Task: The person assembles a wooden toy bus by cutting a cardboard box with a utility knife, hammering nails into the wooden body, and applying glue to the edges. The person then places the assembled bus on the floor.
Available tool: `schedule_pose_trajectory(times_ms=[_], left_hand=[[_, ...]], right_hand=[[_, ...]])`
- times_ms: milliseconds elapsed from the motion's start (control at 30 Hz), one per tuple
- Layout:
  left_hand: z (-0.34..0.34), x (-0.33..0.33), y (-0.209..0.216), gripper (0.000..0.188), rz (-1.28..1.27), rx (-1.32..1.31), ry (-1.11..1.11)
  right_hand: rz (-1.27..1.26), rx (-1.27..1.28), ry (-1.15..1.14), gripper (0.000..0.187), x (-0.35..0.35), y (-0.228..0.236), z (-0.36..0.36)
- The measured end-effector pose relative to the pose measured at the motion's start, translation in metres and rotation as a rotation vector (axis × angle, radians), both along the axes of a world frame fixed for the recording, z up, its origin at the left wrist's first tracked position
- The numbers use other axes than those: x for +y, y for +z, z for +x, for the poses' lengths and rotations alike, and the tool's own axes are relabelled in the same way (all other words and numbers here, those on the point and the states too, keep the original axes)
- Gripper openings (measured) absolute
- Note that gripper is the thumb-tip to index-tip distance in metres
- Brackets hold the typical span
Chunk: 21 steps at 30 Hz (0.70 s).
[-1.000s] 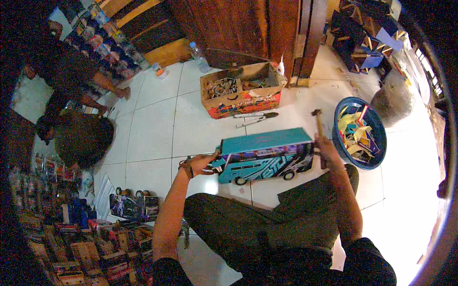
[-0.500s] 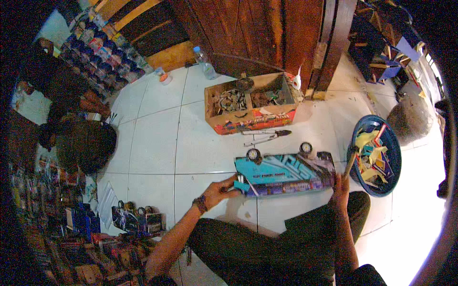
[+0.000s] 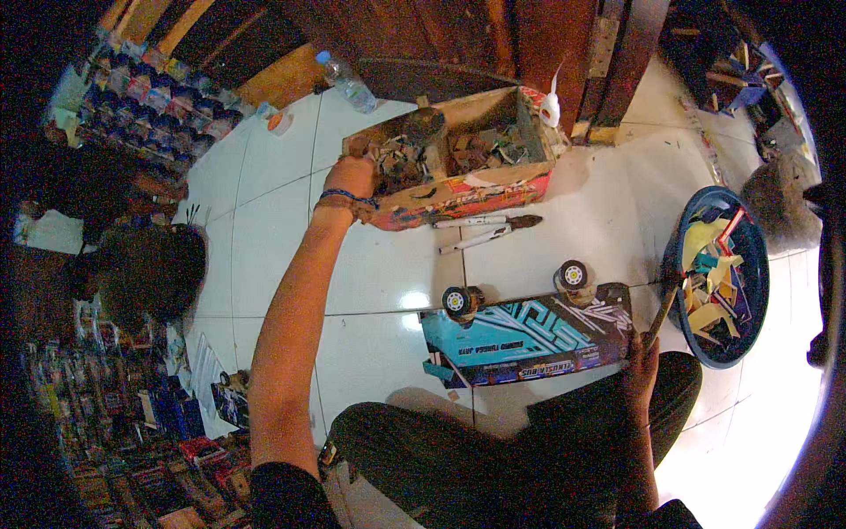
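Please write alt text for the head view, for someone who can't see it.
A seated person's left hand is at the left end of a divided box of pieces; the right hand grips a wooden handle beside an upside-down toy bus. A blue basin of scraps stands to the right.

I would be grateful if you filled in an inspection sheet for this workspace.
Surface: white tiled floor.
Job's things: toy bus, tipped over, two wheels showing; two-compartment box with small pieces inside; wooden handle.
Clutter: white-handled tool between box and bus; blue basin of scraps; clear bottle beyond the box.
Hands: left hand at the box's left end, grip unclear; right hand around the wooden handle, near the bus's right end.
Cables: nothing seen.
Surroundings: wooden door beyond; another person's arm at left, dimly lit.
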<state>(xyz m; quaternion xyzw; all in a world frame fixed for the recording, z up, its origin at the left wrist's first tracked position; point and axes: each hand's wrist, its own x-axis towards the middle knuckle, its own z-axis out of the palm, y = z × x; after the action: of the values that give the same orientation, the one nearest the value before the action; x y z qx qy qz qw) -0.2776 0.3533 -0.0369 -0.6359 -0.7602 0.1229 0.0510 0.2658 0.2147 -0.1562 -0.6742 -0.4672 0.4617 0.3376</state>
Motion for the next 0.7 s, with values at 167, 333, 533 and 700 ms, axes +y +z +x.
schedule_pose_trajectory(times_ms=[167,333,533,700], left_hand=[[-0.005,0.027,-0.033,0.018,-0.064,0.117,-0.003],[-0.026,0.010,0.019,0.027,0.077,-0.444,-0.113],[0.003,-0.086,0.084,0.030,0.120,-1.586,0.198],[0.034,-0.172,0.074,0.034,0.208,-1.865,0.241]], right_hand=[[0.040,0.070,-0.069,0.032,-0.004,0.015,-0.009],[0.076,-0.023,-0.028,0.034,-0.005,0.014,-0.009],[0.250,0.113,0.028,0.031,-0.005,0.009,-0.002],[0.404,0.305,-0.024,0.026,-0.010,0.025,-0.020]])
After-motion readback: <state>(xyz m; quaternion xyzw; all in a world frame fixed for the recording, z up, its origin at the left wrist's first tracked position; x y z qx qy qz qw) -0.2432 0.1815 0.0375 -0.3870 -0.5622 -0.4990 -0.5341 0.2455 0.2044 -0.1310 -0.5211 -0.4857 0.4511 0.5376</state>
